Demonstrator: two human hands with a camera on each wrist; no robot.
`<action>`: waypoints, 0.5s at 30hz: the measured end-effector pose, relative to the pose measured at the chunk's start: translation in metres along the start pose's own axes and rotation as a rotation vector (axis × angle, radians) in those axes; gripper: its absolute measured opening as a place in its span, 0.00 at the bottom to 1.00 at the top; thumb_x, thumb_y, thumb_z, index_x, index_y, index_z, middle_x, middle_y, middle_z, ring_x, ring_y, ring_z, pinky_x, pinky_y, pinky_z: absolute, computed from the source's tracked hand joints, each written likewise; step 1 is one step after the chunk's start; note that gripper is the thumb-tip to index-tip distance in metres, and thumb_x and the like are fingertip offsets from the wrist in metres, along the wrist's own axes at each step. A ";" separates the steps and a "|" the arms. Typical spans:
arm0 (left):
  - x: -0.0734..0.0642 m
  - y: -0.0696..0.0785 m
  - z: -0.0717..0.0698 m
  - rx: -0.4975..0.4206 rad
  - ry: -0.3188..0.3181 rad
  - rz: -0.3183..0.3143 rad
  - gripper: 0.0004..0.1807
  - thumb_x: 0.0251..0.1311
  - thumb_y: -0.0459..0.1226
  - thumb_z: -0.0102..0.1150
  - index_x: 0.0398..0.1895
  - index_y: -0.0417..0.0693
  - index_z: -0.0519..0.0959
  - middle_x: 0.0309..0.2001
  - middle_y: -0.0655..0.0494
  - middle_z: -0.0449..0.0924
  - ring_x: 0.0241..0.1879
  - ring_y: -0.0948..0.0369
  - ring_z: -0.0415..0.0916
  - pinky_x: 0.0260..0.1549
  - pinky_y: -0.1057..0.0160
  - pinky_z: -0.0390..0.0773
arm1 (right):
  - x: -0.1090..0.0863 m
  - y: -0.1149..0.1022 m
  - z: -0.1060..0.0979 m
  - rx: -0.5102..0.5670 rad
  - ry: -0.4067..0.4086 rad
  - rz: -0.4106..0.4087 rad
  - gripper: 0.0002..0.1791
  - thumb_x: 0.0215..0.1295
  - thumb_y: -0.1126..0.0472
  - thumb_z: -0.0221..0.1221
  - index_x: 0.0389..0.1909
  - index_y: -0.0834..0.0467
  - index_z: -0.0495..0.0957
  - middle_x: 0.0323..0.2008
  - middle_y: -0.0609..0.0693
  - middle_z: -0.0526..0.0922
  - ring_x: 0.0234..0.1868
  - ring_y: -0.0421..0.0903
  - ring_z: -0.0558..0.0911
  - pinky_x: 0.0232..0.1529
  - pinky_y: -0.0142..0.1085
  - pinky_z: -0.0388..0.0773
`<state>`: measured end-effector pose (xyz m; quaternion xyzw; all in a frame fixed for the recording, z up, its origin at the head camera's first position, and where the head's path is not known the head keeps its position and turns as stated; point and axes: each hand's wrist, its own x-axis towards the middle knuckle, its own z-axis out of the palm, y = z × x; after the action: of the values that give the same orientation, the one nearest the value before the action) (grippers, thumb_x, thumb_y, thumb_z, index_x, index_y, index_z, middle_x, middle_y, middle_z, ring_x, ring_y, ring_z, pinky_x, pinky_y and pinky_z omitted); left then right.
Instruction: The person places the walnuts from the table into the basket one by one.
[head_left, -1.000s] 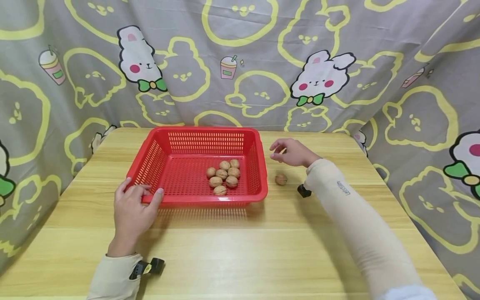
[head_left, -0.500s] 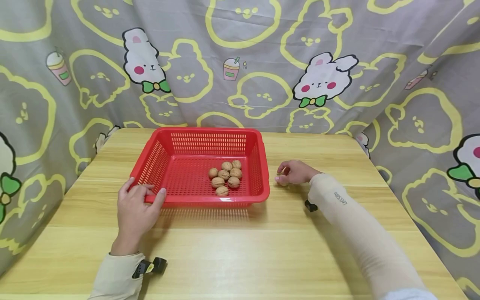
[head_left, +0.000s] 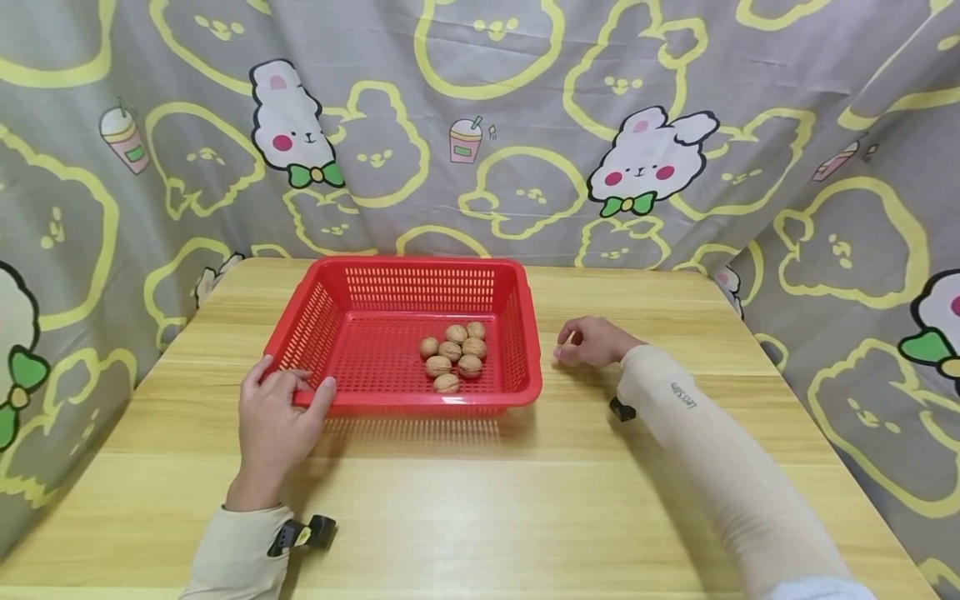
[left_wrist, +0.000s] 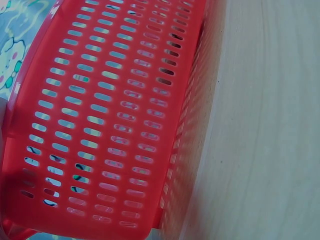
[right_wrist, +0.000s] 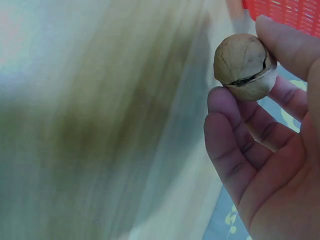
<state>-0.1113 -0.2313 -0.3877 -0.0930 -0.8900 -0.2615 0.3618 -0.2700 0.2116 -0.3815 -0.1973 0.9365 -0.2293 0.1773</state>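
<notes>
From the head camera the right hand reads only as a loosely curled fist resting low on the table, just off the right wall of the red basket, and what it holds is barely a pale speck at the fingertips. The right wrist camera settles it: a walnut with a dark crack along its seam is pinched between the thumb and the fingertips, lifted clear of the blurred wood, with a corner of the basket's red mesh showing just above it. The left wrist camera shows nothing of its own hand beyond a sliver at the frame's left edge; it gives a close look along the slotted front wall of the basket standing on the table. The head view supplies the rest: the left hand grips the basket's near left corner, thumb curled over the rim and fingers on the outer wall, forearm running straight back toward the table's near edge. Inside the basket, toward its near right part, a cluster of walnuts lies together, touching. The right forearm, in a pale sleeve, crosses the table's right half at a slant.
</notes>
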 end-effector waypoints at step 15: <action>0.000 -0.001 0.000 0.005 0.002 0.009 0.20 0.55 0.45 0.57 0.18 0.37 0.71 0.28 0.36 0.80 0.34 0.41 0.78 0.65 0.47 0.56 | -0.004 -0.018 -0.027 0.106 0.062 -0.016 0.13 0.70 0.58 0.55 0.49 0.61 0.78 0.28 0.52 0.78 0.26 0.50 0.81 0.31 0.39 0.78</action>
<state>-0.1112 -0.2318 -0.3882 -0.0958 -0.8899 -0.2576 0.3641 -0.2728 0.2080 -0.3494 -0.1882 0.9265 -0.2859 0.1566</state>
